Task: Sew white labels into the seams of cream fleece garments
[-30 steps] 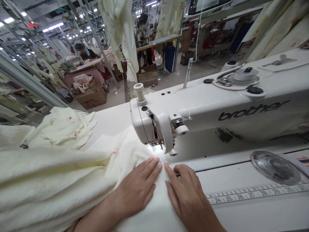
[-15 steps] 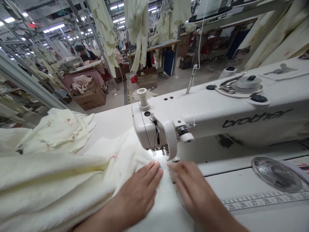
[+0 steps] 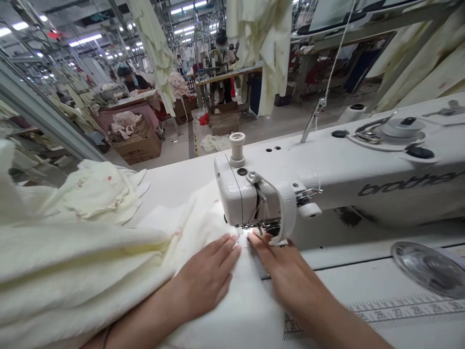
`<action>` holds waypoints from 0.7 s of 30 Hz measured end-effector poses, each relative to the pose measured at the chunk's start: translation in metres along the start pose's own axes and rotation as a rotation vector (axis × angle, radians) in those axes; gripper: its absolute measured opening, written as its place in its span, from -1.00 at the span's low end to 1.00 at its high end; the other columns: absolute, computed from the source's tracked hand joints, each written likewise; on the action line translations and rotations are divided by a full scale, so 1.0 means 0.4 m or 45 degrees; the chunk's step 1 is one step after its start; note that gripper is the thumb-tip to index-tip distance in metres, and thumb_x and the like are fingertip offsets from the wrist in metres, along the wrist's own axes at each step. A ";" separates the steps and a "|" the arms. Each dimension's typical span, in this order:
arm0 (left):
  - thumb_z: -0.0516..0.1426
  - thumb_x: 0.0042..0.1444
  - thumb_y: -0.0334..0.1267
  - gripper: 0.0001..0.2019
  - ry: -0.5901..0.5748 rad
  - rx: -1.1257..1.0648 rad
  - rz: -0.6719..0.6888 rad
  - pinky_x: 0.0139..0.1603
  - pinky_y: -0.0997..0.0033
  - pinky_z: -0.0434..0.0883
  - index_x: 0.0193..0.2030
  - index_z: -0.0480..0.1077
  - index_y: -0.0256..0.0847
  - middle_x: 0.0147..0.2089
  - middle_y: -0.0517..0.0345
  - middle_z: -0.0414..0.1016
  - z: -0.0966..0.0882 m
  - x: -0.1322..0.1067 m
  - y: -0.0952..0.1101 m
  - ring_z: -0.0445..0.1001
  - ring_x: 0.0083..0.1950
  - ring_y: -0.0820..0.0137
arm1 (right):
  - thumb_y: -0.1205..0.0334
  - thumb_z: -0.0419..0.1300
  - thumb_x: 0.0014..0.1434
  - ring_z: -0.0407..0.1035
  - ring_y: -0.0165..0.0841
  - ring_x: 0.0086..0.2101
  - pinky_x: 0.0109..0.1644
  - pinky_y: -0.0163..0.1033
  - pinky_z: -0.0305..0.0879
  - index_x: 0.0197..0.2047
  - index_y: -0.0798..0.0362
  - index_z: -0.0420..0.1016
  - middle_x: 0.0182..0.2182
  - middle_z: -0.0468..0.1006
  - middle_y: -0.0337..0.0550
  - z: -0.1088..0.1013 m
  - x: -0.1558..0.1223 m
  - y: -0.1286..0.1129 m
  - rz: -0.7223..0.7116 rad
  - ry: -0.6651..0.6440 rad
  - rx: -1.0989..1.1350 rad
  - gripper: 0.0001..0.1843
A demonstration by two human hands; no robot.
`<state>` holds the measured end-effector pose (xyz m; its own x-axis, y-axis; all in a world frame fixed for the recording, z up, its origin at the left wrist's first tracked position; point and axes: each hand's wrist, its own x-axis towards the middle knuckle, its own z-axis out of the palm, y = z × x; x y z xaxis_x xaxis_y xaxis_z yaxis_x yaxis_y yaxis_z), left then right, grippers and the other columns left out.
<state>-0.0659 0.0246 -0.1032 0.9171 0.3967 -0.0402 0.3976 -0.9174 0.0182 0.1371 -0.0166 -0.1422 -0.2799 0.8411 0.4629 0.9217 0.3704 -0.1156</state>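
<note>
Spreading from the left, pale cloth [image 3: 145, 261] lies in thick folds, then flattens toward the sewing machine [image 3: 238, 196], seemingly partway through (how much is stitched or left doesn't show). The left hand [image 3: 203, 276] lies flat on the cloth, fingers extended, clasping nothing visible. Beyond, the right hand [image 3: 286, 269] reaches in, fingers partly hidden; its hold can't be made out.

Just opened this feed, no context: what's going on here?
Someone has cream fabric at the needle area of a white Brother sewing machine. The left hand lies flat on the fabric, fingertips near the needle area. The right hand reaches in there too, partly hidden by the curved white guard; can't tell whether it grips anything. More cream cloth is heaped at left; a printed ruler runs along the tabletop at right.
</note>
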 end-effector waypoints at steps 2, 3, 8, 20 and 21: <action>-0.06 0.21 -0.38 -0.50 0.008 -0.014 -0.003 0.29 0.07 0.27 0.29 0.05 -0.48 0.31 -0.26 0.14 0.001 -0.001 0.001 0.09 0.35 0.07 | 0.55 -0.20 0.16 0.32 -0.21 -0.09 -0.05 -0.13 0.29 0.06 0.22 0.41 -0.10 0.47 0.06 -0.007 -0.036 -0.032 -0.015 0.054 -0.005 -0.49; -0.06 0.21 -0.39 -0.50 0.016 -0.023 -0.005 0.29 0.07 0.27 0.29 0.04 -0.48 0.31 -0.26 0.14 0.001 -0.001 0.002 0.09 0.35 0.07 | 0.55 -0.21 0.17 0.30 -0.18 -0.07 -0.03 -0.11 0.27 0.07 0.24 0.40 -0.06 0.45 0.08 -0.006 -0.047 -0.043 -0.008 0.076 -0.014 -0.49; -0.06 0.22 -0.39 -0.51 0.047 -0.080 -0.018 0.29 0.05 0.27 0.29 0.05 -0.45 0.31 -0.25 0.16 0.004 -0.002 -0.006 0.10 0.35 0.10 | 0.58 -0.21 0.17 0.27 -0.17 -0.07 -0.03 -0.11 0.25 0.06 0.24 0.41 -0.07 0.44 0.08 0.018 -0.050 -0.054 0.034 0.091 -0.039 -0.48; -0.04 0.21 -0.39 -0.50 0.123 -0.120 -0.001 0.30 0.05 0.26 0.29 0.04 -0.43 0.31 -0.26 0.15 0.020 -0.003 -0.025 0.07 0.37 0.12 | 0.61 -0.20 0.16 0.26 -0.18 -0.09 -0.07 -0.11 0.25 0.05 0.24 0.41 -0.08 0.42 0.06 0.029 -0.042 -0.056 0.065 0.109 -0.046 -0.49; -0.04 0.20 -0.39 -0.50 0.129 -0.117 0.001 0.30 0.05 0.27 0.29 0.05 -0.43 0.30 -0.26 0.16 0.021 -0.003 -0.025 0.08 0.36 0.12 | 0.62 -0.20 0.16 0.26 -0.18 -0.09 -0.07 -0.11 0.25 0.05 0.25 0.40 -0.08 0.42 0.07 0.028 -0.043 -0.054 0.061 0.118 -0.041 -0.49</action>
<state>-0.0710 0.0331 -0.1117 0.9138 0.4015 0.0613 0.3937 -0.9127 0.1099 0.1188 -0.0346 -0.1573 -0.2102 0.8168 0.5372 0.9420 0.3163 -0.1123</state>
